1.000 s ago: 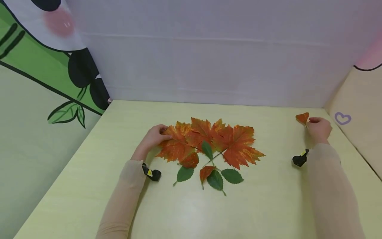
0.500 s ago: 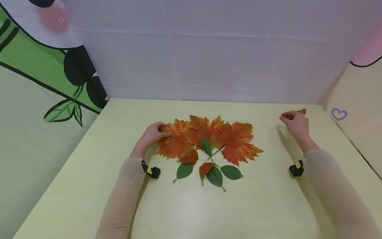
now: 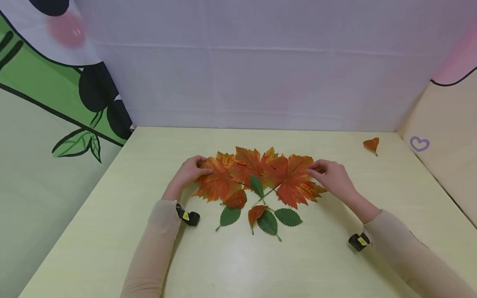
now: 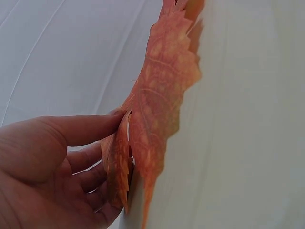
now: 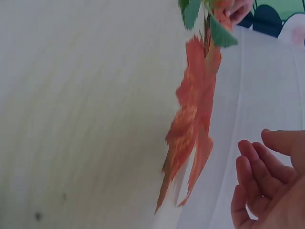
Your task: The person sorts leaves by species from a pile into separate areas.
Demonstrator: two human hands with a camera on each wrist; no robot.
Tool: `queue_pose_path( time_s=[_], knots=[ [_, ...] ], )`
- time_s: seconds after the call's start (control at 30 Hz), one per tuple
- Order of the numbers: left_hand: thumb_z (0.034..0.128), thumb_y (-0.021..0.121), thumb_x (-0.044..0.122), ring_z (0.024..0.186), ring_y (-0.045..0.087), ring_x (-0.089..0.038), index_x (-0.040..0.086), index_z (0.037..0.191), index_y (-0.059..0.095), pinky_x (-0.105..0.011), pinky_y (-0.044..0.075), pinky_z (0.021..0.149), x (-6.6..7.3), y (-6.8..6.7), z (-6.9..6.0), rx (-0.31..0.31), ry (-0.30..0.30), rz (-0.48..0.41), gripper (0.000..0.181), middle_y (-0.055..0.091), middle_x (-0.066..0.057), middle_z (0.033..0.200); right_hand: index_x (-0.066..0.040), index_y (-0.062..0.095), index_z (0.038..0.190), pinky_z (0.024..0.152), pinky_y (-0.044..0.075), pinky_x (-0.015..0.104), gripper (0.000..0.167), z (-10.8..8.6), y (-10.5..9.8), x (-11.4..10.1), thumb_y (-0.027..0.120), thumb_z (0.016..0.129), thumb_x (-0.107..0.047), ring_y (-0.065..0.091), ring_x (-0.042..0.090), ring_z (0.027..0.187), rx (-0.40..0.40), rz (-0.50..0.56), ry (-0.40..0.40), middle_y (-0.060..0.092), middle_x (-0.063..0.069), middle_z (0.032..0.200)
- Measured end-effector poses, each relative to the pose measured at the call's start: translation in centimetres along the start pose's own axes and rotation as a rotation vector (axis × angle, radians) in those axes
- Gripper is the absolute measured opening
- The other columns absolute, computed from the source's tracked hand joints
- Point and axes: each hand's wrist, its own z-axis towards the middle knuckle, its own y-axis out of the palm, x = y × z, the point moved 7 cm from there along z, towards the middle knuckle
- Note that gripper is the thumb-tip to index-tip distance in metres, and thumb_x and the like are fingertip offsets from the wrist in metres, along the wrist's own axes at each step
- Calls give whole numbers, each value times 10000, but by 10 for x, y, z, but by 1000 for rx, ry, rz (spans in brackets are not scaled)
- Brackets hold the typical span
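My left hand pinches the left edge of the leftmost orange maple leaf; in the left wrist view the thumb of the hand lies over the leaf. My right hand is at the right edge of the right maple leaf. In the right wrist view that hand has its thumb and fingers apart, holding nothing, beside the leaves. Small green leaves and small red leaves lie below the maple leaves.
A small orange leaf lies alone near the back right corner of the pale table. A lilac cloth wall stands behind the table, with printed panels at both sides.
My right hand has let go of the small orange leaf at the back right and moved left to the maple leaves. The left hand keeps its grip in the same place.
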Motion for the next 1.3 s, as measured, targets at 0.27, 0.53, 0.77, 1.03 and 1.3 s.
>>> queue_pose_path(
  time_s=[0.27,0.53,0.77,1.03,1.3],
  knots=[
    [854,636,241,1088,470,-312,-10,1260,458,-432,379,952,-2,1,-3,2,-11,-5,509,505,-202,1216,-121,702,880,578,444,235,105,-35,35,-52,657,833,-204,559,76,651,-100,1,-143,667,-36,768],
    [854,632,218,1086,474,-321,-24,1258,458,-434,384,943,-2,3,-9,6,-10,-5,502,505,-213,1214,-211,675,791,529,406,184,96,-62,67,-80,673,810,-305,491,-11,588,-188,-30,-200,587,-152,657],
    [852,636,217,1069,484,-310,-20,1245,470,-425,394,933,-1,2,-11,11,-7,-5,488,517,-206,1198,-254,644,727,497,366,184,186,-67,87,-90,666,782,-431,444,-12,524,-225,-150,-144,516,-176,580],
    [847,640,224,1091,477,-320,-23,1255,464,-434,382,947,1,-2,-12,21,1,9,508,511,-212,1217,-224,602,654,381,319,242,344,-62,93,-99,651,734,-554,401,50,428,-178,-250,-101,448,-130,501],
    [845,643,230,1110,471,-319,-19,1256,464,-432,376,956,3,-2,-10,16,7,-1,513,503,-205,1236,-215,514,555,371,268,245,421,-56,96,-104,641,732,-576,388,83,399,-188,-299,-99,415,-90,437]
  ],
)
